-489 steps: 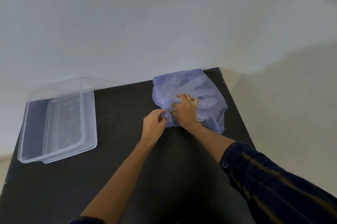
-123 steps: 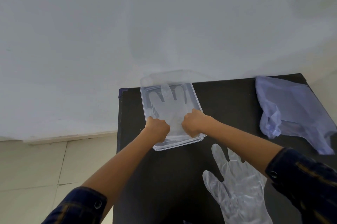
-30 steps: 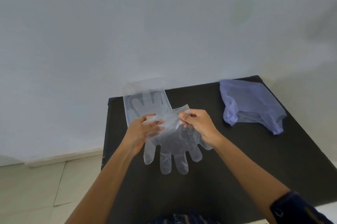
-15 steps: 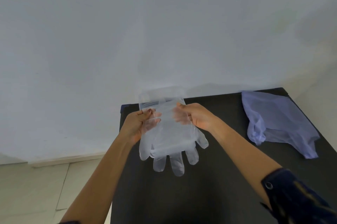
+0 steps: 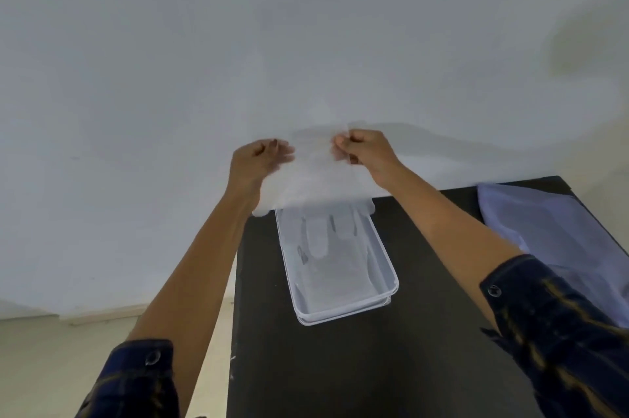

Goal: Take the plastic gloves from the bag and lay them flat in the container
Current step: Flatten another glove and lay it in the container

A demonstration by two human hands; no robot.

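A clear plastic glove [image 5: 315, 176] hangs with its cuff up, pinched at the cuff corners by my left hand [image 5: 260, 162] and my right hand [image 5: 364, 153]. Its fingers dangle down into the far end of the clear rectangular container [image 5: 384, 264] on the black table. Another clear glove [image 5: 335, 273] lies flat on the container's floor. The pale purple plastic bag [image 5: 558, 240] lies crumpled at the table's right side, away from both hands.
The black table [image 5: 340, 366] has its left edge just left of the container, with beige floor [image 5: 51, 366] below. A white wall [image 5: 306, 43] stands right behind the table. A second clear tray or lid sits nested under the container.
Both hands have lifted the glove up and away toward the wall, over the container's far end. The glove's fingers now hang into the container instead of in front of it.
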